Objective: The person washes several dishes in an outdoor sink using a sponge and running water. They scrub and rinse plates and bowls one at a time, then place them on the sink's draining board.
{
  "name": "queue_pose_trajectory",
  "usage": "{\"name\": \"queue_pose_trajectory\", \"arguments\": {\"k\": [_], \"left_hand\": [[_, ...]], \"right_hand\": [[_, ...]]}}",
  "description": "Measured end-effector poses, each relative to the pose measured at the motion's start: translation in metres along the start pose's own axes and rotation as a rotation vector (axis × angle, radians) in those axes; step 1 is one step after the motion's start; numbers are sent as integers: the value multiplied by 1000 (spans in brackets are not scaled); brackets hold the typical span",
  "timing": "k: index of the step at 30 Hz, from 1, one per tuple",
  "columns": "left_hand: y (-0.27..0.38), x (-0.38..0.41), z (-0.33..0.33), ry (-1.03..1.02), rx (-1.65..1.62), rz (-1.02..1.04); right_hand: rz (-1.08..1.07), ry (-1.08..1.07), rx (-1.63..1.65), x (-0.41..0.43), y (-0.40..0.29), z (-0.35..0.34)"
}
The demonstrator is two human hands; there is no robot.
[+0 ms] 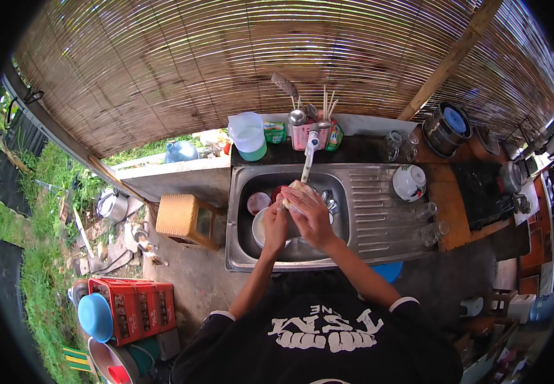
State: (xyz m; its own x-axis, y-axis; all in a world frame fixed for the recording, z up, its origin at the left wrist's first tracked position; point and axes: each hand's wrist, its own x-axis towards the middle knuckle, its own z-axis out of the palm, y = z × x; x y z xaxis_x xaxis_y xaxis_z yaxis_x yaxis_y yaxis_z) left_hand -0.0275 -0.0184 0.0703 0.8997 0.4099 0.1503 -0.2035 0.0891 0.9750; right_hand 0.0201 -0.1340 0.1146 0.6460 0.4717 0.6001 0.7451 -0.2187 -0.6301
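Note:
Over the metal sink basin, both hands are on a pale yellowish-white, soapy-looking thing. It may be a sponge with something in it; I cannot tell. My left hand grips it from the near left side, thumb up. My right hand lies over it with the fingers stretched together, covering most of it. Below them in the basin are a white bowl, a small pinkish round dish, a dark red bowl partly hidden, and several metal spoons. The white faucet reaches over the basin.
A patterned white bowl sits upside down on the ribbed drainboard, near glass mugs. Behind the sink stand a plastic pitcher and a pink utensil holder. A yellow stool and a cat are at left.

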Motion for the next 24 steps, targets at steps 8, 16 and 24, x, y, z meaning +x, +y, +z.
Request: {"name": "queue_pose_trajectory", "arguments": {"k": [8,16,24], "left_hand": [[-1,-2,0,26,-81,-124],[15,-3,6,45,-91,-151],[3,2,4,51,-116,-147]], "right_hand": [[184,12,139,-7,11,5],[378,61,374,1,35,7],[281,16,303,2,37,13]]}}
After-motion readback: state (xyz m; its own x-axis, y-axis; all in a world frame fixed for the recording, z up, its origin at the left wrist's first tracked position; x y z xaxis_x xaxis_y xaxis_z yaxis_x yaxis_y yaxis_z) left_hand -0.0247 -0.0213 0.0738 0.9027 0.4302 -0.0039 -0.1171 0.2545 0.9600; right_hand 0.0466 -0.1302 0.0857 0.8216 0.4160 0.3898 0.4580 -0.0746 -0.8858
